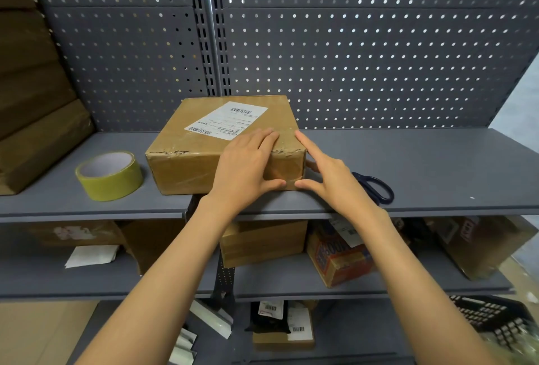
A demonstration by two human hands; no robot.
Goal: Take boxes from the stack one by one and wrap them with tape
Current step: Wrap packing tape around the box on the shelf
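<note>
A brown cardboard box (204, 142) with a white shipping label lies on the grey shelf (437, 166). My left hand (248, 163) lies flat over the box's near right top edge, its thumb pressed on the front face. At the box's right corner my right hand (323, 172) has straight fingers, the index along the top edge and the thumb at the bottom corner. A yellow tape roll (110, 175) lies to the left of the box. The stack of brown boxes (38, 96) stands at the far left.
Dark blue scissors (376, 186) lie on the shelf right of the box, partly hidden by my right wrist. A grey pegboard (350, 43) backs the shelf. The lower shelves hold several parcels, papers and an orange carton (338, 259). A black crate (490, 321) sits at the bottom right.
</note>
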